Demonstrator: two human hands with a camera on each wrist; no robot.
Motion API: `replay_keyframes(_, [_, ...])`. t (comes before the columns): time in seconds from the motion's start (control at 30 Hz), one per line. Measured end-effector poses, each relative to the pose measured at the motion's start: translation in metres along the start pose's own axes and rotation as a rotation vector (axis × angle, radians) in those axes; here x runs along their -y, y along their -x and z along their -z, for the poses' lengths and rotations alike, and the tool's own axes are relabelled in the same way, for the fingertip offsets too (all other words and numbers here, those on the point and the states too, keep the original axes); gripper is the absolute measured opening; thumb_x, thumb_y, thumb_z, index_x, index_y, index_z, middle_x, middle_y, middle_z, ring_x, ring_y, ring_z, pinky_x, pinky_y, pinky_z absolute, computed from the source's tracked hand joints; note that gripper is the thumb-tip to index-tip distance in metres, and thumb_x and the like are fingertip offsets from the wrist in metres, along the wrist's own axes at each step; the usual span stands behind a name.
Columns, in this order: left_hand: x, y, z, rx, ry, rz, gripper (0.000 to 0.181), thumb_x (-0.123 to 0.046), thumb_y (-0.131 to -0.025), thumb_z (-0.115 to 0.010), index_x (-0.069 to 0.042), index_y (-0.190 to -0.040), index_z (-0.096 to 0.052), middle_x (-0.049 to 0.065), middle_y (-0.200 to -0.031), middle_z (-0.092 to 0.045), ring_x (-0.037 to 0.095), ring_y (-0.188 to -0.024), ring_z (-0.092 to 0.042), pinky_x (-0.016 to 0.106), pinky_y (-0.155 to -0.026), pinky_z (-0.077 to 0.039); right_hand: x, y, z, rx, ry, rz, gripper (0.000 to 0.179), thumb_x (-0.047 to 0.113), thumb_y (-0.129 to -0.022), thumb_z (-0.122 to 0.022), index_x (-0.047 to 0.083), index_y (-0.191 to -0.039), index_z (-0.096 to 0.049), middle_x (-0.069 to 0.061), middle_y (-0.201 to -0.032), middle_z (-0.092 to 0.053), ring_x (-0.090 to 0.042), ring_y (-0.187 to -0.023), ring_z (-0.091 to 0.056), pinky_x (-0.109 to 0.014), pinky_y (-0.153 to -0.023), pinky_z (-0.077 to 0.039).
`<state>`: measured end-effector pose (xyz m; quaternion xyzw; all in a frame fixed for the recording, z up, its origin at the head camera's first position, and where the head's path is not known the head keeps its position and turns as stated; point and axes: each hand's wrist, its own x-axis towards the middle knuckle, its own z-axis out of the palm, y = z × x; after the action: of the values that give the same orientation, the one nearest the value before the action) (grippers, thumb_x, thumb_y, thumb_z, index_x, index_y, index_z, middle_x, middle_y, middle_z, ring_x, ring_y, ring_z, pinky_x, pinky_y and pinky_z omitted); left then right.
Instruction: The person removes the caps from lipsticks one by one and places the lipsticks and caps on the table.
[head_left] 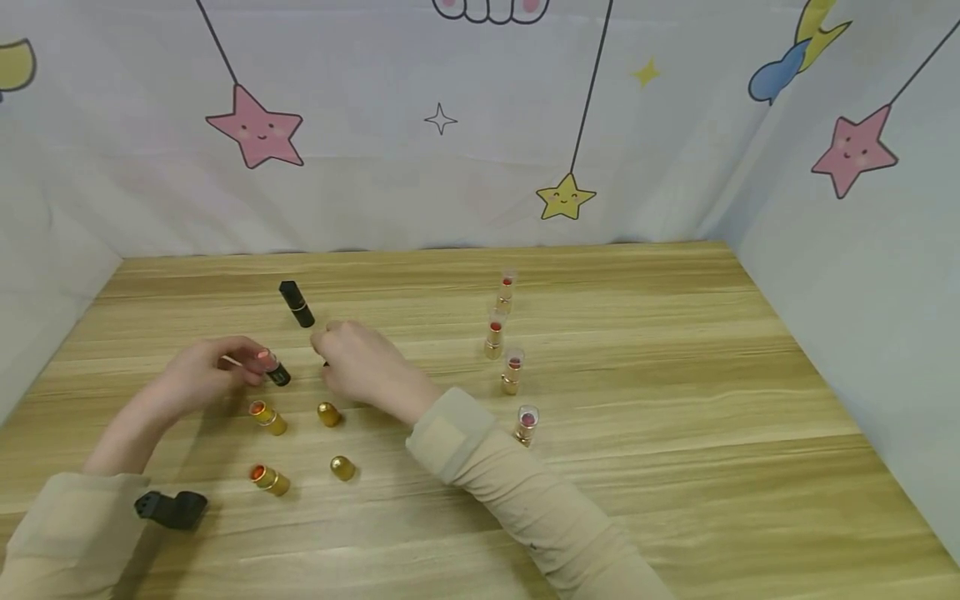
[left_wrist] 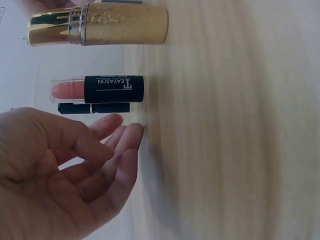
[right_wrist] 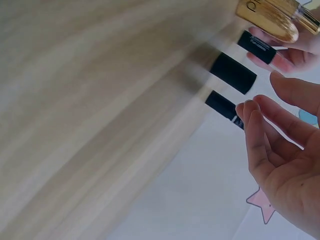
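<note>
In the head view my left hand (head_left: 213, 371) is beside an uncapped black lipstick (head_left: 276, 372) with a pink tip under a clear cover. The left wrist view shows this lipstick (left_wrist: 115, 89) upright, apart from the loosely bent fingers of the left hand (left_wrist: 75, 170). My right hand (head_left: 356, 358) is over a small black cap, which it mostly hides from above. Seen from the right wrist, the black cap (right_wrist: 233, 73) stands on the table just off the fingertips of the right hand (right_wrist: 285, 150). Behind them stands a closed black lipstick (head_left: 297, 303).
Nearer me stand two uncapped gold lipsticks (head_left: 267, 418) (head_left: 269, 479) and two gold caps (head_left: 328, 414) (head_left: 342, 467). Several clear-capped lipsticks (head_left: 511, 375) form a column beyond the right forearm. A black wrist mount (head_left: 172, 509) sits at the left cuff. Patterned cloth walls (head_left: 480, 192) border the table.
</note>
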<state>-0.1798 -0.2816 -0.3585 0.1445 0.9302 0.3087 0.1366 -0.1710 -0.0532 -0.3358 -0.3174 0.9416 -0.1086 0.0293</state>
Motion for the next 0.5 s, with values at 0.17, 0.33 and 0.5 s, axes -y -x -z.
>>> replay_keyframes(0.17, [0.001, 0.003, 0.003, -0.053, 0.005, 0.067, 0.032, -0.007, -0.092, -0.055, 0.003, -0.122, -0.057, 0.02, -0.107, -0.064, 0.017, -0.091, -0.059, 0.024, -0.069, -0.046, 0.0, -0.002, 0.011, -0.013, -0.021, -0.003, 0.025, 0.024, -0.094, -0.061, 0.011, -0.115, -0.064, 0.001, -0.105, -0.064, -0.008, -0.088, -0.058, -0.019, -0.076, -0.049])
replay_keyframes(0.33, [0.001, 0.003, 0.007, -0.093, 0.013, 0.086, 0.039, -0.026, -0.099, -0.051, 0.001, -0.127, -0.055, 0.026, -0.119, -0.059, 0.034, -0.104, -0.057, 0.029, -0.072, -0.046, -0.002, -0.007, 0.022, -0.02, -0.06, -0.038, 0.025, 0.026, -0.095, -0.059, 0.011, -0.114, -0.064, 0.001, -0.106, -0.065, -0.006, -0.084, -0.058, -0.017, -0.071, -0.048])
replay_keyframes(0.5, [0.003, -0.002, 0.01, -0.127, 0.019, 0.086, 0.042, -0.033, -0.099, -0.05, -0.003, -0.128, -0.055, 0.025, -0.123, -0.059, 0.032, -0.104, -0.059, 0.034, -0.075, -0.047, -0.006, -0.012, 0.031, -0.042, -0.103, -0.063, 0.022, 0.026, -0.095, -0.059, 0.01, -0.11, -0.065, 0.001, -0.104, -0.065, -0.006, -0.079, -0.056, -0.017, -0.066, -0.045])
